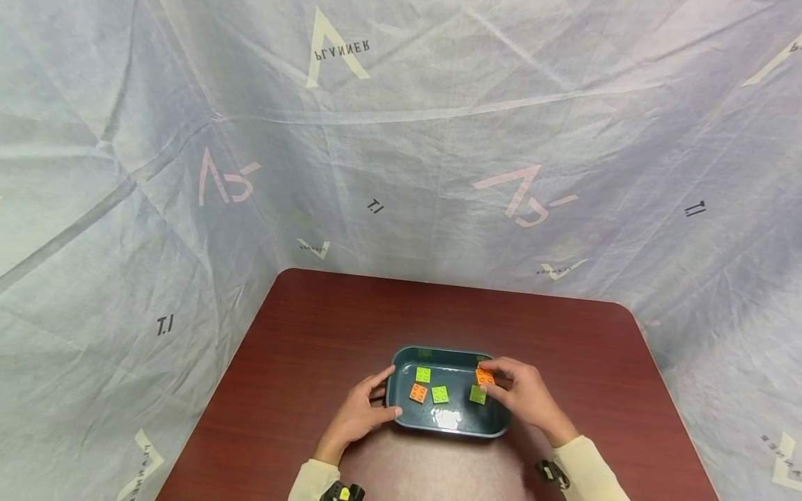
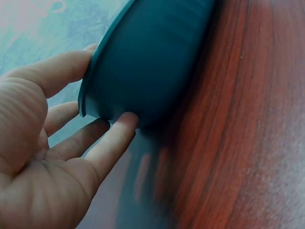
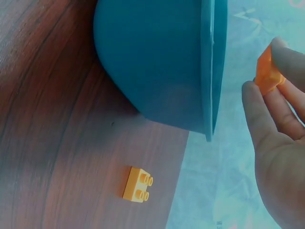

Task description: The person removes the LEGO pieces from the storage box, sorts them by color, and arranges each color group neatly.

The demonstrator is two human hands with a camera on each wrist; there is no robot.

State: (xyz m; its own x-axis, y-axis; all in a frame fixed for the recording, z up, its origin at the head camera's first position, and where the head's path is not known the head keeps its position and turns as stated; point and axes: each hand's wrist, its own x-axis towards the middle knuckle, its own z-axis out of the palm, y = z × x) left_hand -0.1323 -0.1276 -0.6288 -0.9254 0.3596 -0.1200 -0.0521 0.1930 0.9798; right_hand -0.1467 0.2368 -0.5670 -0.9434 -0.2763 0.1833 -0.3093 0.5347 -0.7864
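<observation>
A dark teal tray (image 1: pixel 447 430) stands on the table with orange and green toy building bricks inside. My left hand (image 1: pixel 360 415) holds its left end. The left wrist view shows a finger over the rim and the thumb against the outer wall (image 2: pixel 152 62). My right hand (image 1: pixel 529 396) pinches an orange brick (image 3: pixel 268 71) between thumb and fingers, above the rim at the tray's right side. A green brick (image 1: pixel 478 395) lies just below those fingers. Farther left in the tray are an orange brick (image 1: pixel 418 393) and two green bricks, one upper (image 1: pixel 423 374) and one lower (image 1: pixel 440 394).
In the right wrist view, a yellow-orange brick (image 3: pixel 137 184) lies on the table outside the tray; the head view does not show it. The reddish-brown wooden table (image 1: pixel 326 313) has rounded far corners. Grey printed cloth (image 1: pixel 407 153) hangs behind and on both sides.
</observation>
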